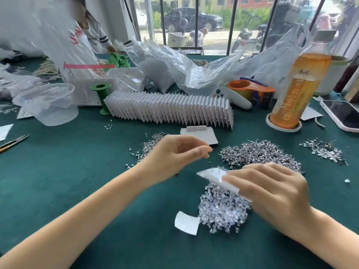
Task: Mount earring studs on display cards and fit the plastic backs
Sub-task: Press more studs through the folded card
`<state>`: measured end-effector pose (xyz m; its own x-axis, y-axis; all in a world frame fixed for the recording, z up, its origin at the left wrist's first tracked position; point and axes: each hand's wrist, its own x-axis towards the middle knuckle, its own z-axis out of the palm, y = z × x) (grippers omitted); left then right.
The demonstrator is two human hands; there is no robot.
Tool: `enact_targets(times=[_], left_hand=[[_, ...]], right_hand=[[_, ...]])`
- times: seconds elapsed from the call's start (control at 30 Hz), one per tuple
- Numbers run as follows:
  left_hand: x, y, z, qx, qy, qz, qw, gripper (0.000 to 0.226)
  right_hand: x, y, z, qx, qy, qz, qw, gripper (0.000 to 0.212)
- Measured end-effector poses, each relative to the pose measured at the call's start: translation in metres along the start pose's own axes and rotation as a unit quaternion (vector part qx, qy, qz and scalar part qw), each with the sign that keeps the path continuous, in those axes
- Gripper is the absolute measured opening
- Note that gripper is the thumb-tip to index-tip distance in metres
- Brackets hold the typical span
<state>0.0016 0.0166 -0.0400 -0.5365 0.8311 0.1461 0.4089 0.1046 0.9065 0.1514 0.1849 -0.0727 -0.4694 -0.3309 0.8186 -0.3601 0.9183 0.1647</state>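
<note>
- Several heaps lie on the green table [58, 171]: the heap of metal studs [260, 152] sits far from the person, the heap of clear plastic backs [221, 206] near, and a smaller stud heap [153, 144] behind the left hand.
- One long row of finished cards [169, 108] stands farther back, well apart from both hands.
- Between the two main heaps the right hand [272, 193] holds the display card [215, 178] tilted, its long axis running from upper left down to lower right (the fingers curl over its right part, the thumb is hidden under it).
- Two stud posts [216, 168] stand up through the free left end of the card, without backs as far as I can judge.
- Above and left of this end hovers the left hand [174, 156], nearer to the posts than the right one; its fingers [202, 150] are loosely curled with the tips close together, but blur hides whether they pinch something.
- I judge that the next move goes down and right, from these fingertips to the posts.
</note>
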Motion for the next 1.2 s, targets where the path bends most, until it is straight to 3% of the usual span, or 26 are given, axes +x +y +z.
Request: enact_targets(times=[0.07,0.2,0.37,0.63,0.93,1.1,1.2], left_hand=[[0.003,-0.01,-0.001,0.087,0.043,0.005,0.995,0.009],[-0.001,-0.02,0.011,0.214,-0.01,0.042,0.976,0.005],[0.008,-0.019,0.017,0.238,0.01,0.063,0.969,0.008],[0.027,-0.008,0.028,0.306,-0.042,0.06,0.949,0.017],[0.026,-0.01,0.025,0.268,-0.038,0.076,0.96,0.007],[0.022,-0.015,0.013,0.209,-0.023,0.036,0.977,0.007],[0.02,-0.007,0.004,0.076,-0.037,-0.007,0.996,0.01]], right_hand=[[-0.001,0.006,0.0,0.028,0.034,0.088,0.995,0.009],[-0.005,0.014,0.008,0.042,0.084,0.232,0.968,0.029],[-0.008,0.016,0.012,0.048,0.1,0.281,0.953,0.03],[-0.009,0.018,0.012,0.058,0.1,0.272,0.955,0.029],[-0.006,0.016,0.01,0.056,0.082,0.233,0.968,0.029],[-0.003,0.012,0.004,0.045,0.045,0.106,0.992,0.022],[0.001,0.006,0.001,0.032,0.006,0.004,0.999,0.036]])
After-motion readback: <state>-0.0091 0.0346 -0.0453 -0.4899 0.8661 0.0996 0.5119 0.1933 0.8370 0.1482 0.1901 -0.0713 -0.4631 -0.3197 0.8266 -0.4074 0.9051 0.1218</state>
